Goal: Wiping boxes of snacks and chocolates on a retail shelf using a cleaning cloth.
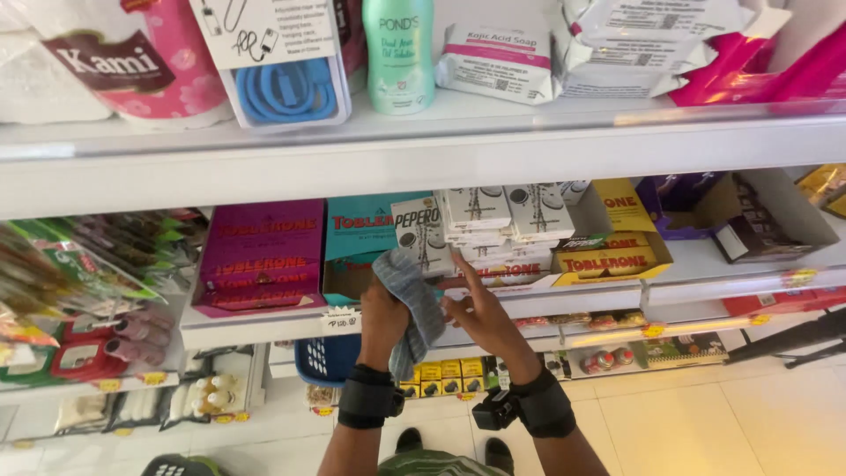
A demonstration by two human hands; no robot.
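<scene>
Cloth (412, 300), grey, bunched in left hand (381, 319), fingers closed round it, raised before middle shelf (264, 328). Right hand (483, 319) just beside, fingers open, tips at white boxes (480, 220). Purple box (262, 256) left, yellow box (612, 257) right.

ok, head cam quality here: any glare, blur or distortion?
Head view: wide-angle bend bows the upper shelf edge; glare on its front lip and the floor tiles; left hand, grey cloth and right hand reasonably sharp; frame corners soft.
</scene>
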